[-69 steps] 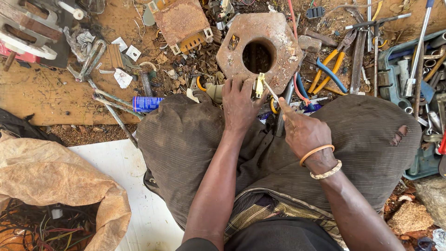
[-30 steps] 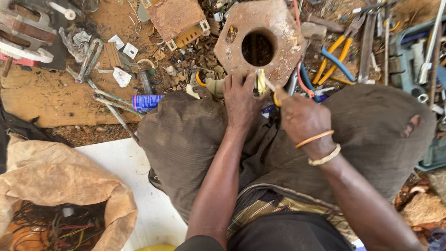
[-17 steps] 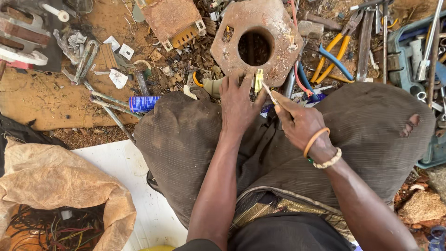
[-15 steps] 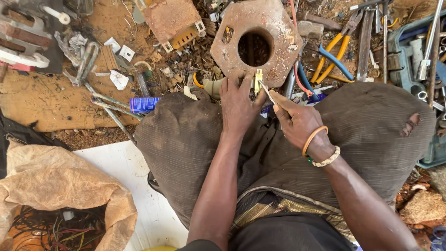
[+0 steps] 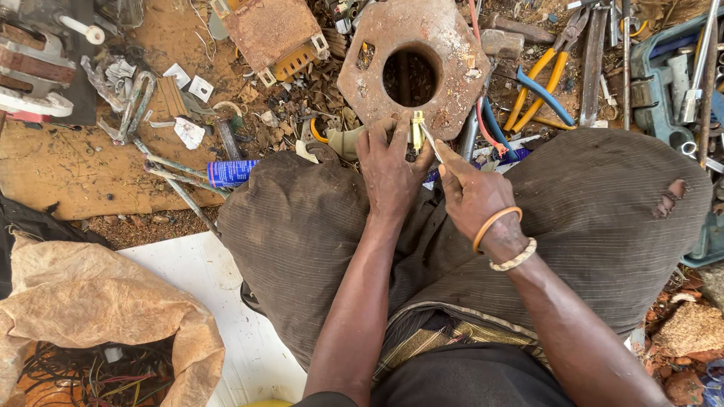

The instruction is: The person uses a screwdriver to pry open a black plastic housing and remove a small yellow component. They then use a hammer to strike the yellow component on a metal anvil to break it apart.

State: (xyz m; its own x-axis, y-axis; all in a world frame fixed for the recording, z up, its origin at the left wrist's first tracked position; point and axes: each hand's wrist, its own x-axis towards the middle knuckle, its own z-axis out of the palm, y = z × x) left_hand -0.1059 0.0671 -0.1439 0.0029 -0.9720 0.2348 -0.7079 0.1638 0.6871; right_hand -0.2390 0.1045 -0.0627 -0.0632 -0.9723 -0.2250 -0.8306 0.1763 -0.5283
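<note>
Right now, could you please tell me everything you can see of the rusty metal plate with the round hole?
The rusty, roughly octagonal metal plate lies flat on the littered ground beyond the person's knees. A large dark round hole sits at its centre; pale patches fleck its pitted brown surface. The left hand rests at its near edge, holding a small brass-coloured part against it.

Around the hands: left hand [image 5: 392, 169] and right hand [image 5: 471, 197] sit close together over the lap.
12 o'clock: rusty plate [image 5: 411, 64] blocks the way, touching the fingertips.
2 o'clock: pliers [image 5: 539, 87] and blue toolbox [image 5: 679, 83] crowd the ground.
10 o'clock: blue can [image 5: 232, 172] and scrap litter.
8 o'clock: white board [image 5: 204, 283] lies open beside the sack [image 5: 98, 316].
</note>
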